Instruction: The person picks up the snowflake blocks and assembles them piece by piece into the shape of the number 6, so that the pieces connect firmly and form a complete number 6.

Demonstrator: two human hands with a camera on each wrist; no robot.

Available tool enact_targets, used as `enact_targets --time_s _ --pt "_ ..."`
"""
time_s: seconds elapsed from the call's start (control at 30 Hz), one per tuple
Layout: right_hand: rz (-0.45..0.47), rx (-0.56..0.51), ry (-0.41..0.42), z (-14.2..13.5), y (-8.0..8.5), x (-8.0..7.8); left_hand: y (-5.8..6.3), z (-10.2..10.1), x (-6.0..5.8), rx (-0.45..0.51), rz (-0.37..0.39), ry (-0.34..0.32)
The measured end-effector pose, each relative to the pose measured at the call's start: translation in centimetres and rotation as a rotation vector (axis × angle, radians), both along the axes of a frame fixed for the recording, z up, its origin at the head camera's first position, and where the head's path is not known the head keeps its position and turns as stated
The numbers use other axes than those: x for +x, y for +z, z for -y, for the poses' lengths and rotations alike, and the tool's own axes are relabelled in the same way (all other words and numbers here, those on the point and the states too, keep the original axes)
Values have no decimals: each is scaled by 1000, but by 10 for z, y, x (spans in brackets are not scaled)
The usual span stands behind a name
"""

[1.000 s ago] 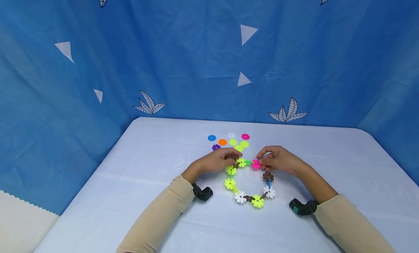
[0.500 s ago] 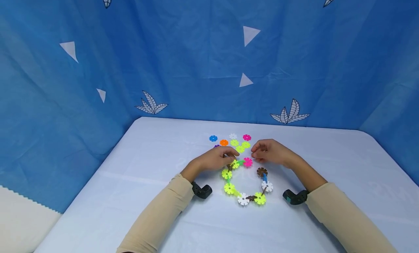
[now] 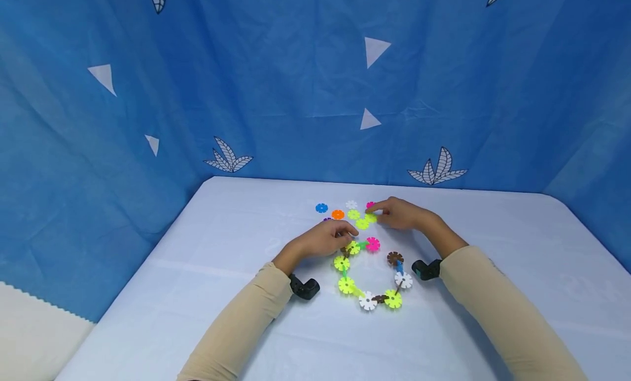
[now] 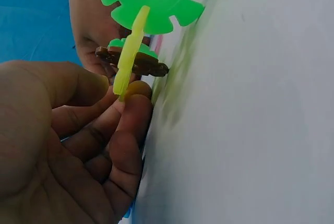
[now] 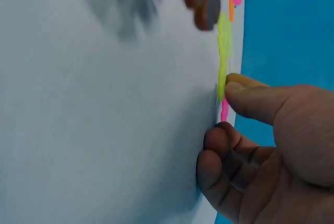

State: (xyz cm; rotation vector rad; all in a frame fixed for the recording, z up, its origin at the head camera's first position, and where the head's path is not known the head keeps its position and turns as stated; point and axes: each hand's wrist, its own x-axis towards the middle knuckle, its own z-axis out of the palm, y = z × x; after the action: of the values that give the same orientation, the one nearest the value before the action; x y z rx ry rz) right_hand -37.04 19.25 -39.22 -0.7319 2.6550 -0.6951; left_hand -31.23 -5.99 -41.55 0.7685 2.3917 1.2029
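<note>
A ring of notched plastic interlocking discs lies on the white table, with a gap between its pink disc (image 3: 373,244) and brown disc (image 3: 395,259). At the ring's upper left my left hand (image 3: 325,238) pinches a yellow-green disc (image 3: 352,248) between thumb and fingers; in the left wrist view the yellow disc (image 4: 130,51) stands edge-on at the fingertips. My right hand (image 3: 400,214) reaches over the loose discs, index finger extended onto a yellow-green disc (image 3: 371,218). In the right wrist view the thumb is close beside that flat disc (image 5: 223,67).
Other loose discs lie behind the ring: blue (image 3: 321,208), orange (image 3: 337,214), white (image 3: 351,205), more yellow-green (image 3: 362,224), and a pink one (image 3: 371,205) partly covered by the right hand. A purple disc (image 3: 327,220) is mostly hidden. Blue curtain (image 3: 296,96) hangs behind the table.
My right hand has let go of the pink disc on the ring and moved away and left to the loose discs. The ring has shifted slightly; my left hand stays on it.
</note>
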Motion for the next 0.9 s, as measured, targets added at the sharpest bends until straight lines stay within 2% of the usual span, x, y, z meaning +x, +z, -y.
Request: enact_targets --time_s 0.17,0.4,0.5,0.63,0.9 --pt "-65 50 25 2 0 3 -2 -1 -1 20 9 -2" --pt "-43 14 -79 -5 1 16 -3 -1 0 -7 -35 -18" --pt "4 -27 -134 -10 4 27 -4 -1 0 -19 -56 -37" --pt "56 -74 -157 -14 6 45 -4 -2 0 -19 -57 -61" --pt "29 -113 -126 -11 2 73 -6 -2 -1 -13 -55 -87"
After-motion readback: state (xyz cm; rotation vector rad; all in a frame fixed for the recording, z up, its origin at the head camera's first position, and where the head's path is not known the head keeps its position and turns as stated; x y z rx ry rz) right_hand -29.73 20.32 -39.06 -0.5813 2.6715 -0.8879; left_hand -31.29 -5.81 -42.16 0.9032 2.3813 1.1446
